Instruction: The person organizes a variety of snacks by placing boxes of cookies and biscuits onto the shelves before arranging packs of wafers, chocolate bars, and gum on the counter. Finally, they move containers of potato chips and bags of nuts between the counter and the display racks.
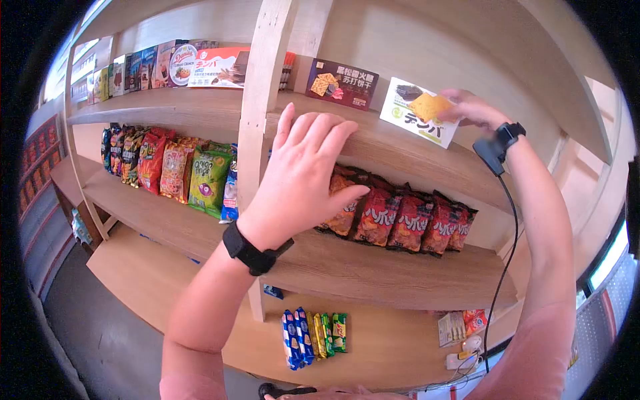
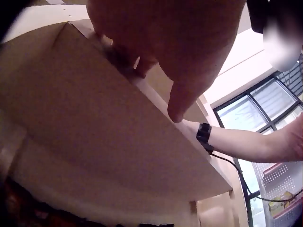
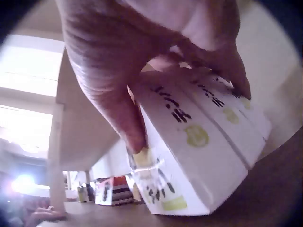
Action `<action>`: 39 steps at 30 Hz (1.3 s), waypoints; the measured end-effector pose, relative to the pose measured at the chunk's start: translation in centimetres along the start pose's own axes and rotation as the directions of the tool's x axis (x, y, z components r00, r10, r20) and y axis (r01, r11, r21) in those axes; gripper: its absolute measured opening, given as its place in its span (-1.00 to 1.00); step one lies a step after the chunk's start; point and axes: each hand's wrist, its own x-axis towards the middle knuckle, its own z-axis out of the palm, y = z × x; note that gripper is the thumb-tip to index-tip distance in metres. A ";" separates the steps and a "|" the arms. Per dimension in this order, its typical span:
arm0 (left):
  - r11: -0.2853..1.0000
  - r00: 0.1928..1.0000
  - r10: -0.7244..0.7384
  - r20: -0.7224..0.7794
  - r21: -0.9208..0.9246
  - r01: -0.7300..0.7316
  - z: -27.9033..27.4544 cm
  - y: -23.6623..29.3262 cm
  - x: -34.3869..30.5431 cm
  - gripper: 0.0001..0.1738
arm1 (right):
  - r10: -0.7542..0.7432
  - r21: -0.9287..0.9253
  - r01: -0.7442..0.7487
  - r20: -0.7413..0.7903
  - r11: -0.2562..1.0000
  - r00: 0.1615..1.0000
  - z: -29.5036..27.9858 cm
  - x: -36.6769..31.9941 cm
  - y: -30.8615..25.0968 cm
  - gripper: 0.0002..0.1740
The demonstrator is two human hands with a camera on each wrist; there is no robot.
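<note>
My right hand grips a row of white cracker boxes on the upper shelf, close to its front edge. In the right wrist view, several of these boxes stand side by side, the thumb on the printed front and the fingers over the far side. My left hand is spread at the shelf's front edge beside the wooden post, holding nothing. Seen in the left wrist view, its fingertips reach the shelf edge. A dark brown cracker box stands left of the white boxes.
Red snack bags line the shelf below. Left of the post are more boxes and bagged snacks. Blue and green packs lie on the bottom board. A black cable hangs from my right wrist.
</note>
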 end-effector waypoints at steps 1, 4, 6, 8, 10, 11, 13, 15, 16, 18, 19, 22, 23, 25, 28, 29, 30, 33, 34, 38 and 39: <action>1.000 1.000 0.001 0.000 -0.001 -0.001 0.1 -0.1 0.0 -0.24 | 0.079 -0.099 -0.077 0.016 0.992 0.997 0.2 0.5 -0.3 -0.03; 1.000 1.000 -0.008 -0.017 -0.028 0.007 0.4 0.0 -0.1 -0.21 | 0.137 -0.150 -0.120 0.109 0.981 0.985 0.1 2.5 -0.7 -0.16; 0.999 1.000 -0.019 -0.016 -0.035 0.019 0.5 0.0 -0.2 -0.21 | 0.151 -0.174 -0.122 0.161 0.977 0.975 0.4 4.3 -0.3 -0.26; 0.999 0.999 -0.029 -0.027 -0.047 0.027 0.7 -0.2 -0.1 -0.22 | 0.122 -0.114 -0.097 0.240 0.989 0.963 -0.2 6.0 0.5 -0.32; 0.998 0.999 -0.033 -0.027 -0.045 0.032 0.9 -0.3 -0.1 -0.22 | 0.036 0.029 -0.047 0.316 0.998 0.948 0.0 6.4 0.7 -0.46; 0.998 0.999 -0.036 -0.035 -0.047 0.034 0.9 -0.3 -0.1 -0.22 | 0.036 0.030 -0.048 0.322 0.998 0.946 0.3 6.5 0.9 -0.46; 0.998 0.999 -0.045 -0.022 -0.036 0.045 0.7 -0.2 0.0 -0.23 | -0.057 0.070 0.041 0.232 0.997 0.971 0.5 6.9 1.8 -0.45; 0.998 0.999 -0.050 -0.007 -0.025 0.050 0.8 -0.1 0.1 -0.23 | -0.052 0.052 0.045 0.156 0.998 0.986 1.0 7.7 2.8 -0.44; 0.999 0.999 -0.050 -0.014 -0.017 0.050 0.8 0.0 0.1 -0.24 | -0.051 0.030 0.049 0.071 0.998 0.996 1.0 7.9 3.4 -0.44; 0.999 0.999 -0.046 -0.016 -0.014 0.046 0.9 0.1 0.0 -0.25 | -0.063 0.040 0.060 0.062 0.997 0.996 1.2 8.1 3.9 -0.45; 0.999 0.998 -0.043 -0.040 -0.006 0.043 1.0 0.0 0.0 -0.26 | -0.080 0.043 0.078 0.055 0.996 0.995 1.4 8.3 3.8 -0.46; 0.999 0.997 -0.037 -0.064 -0.001 0.037 1.4 0.1 0.1 -0.27 | -0.110 0.013 0.109 0.043 0.994 0.993 1.6 8.0 4.0 -0.45; 0.999 0.996 -0.044 -0.071 0.007 0.044 1.5 0.1 0.2 -0.27 | -0.142 0.038 0.140 0.042 0.989 0.989 1.7 7.8 3.9 -0.44; 0.999 0.996 -0.031 -0.080 0.008 0.032 1.6 0.2 0.2 -0.28 | -0.142 0.026 0.141 0.047 0.990 0.989 1.7 7.6 3.6 -0.44; 0.999 0.997 -0.029 -0.074 0.025 0.031 1.5 0.3 0.1 -0.31 | -0.136 0.015 0.136 0.038 0.991 0.990 1.9 7.9 3.8 -0.44; 0.999 0.996 -0.020 -0.082 0.032 0.023 1.5 0.3 0.2 -0.32 | -0.130 0.016 0.129 0.020 0.991 0.991 2.0 8.2 4.0 -0.44; 0.999 0.996 -0.011 -0.090 0.039 0.015 1.6 0.3 0.2 -0.33 | -0.127 0.020 0.127 0.020 0.992 0.992 2.0 8.4 4.1 -0.44; 0.997 0.996 0.004 -0.087 0.073 0.002 1.6 0.2 0.2 -0.34 | -0.145 0.021 0.144 0.048 0.989 0.988 2.1 8.7 4.3 -0.42; 0.997 0.997 0.006 -0.082 0.074 0.000 1.6 0.2 0.3 -0.34 | -0.149 -0.002 0.149 0.034 0.989 0.988 2.2 8.6 4.4 -0.42; 0.997 0.994 0.019 -0.110 0.071 -0.012 1.9 0.2 0.2 -0.38 | -0.032 -0.388 -0.036 -0.169 0.921 0.985 1.5 7.6 1.8 -0.49; 0.996 0.991 0.038 -0.128 0.083 -0.027 2.0 0.1 0.3 -0.39 | -0.017 -0.377 -0.049 -0.169 0.925 0.985 0.7 6.6 1.2 -0.49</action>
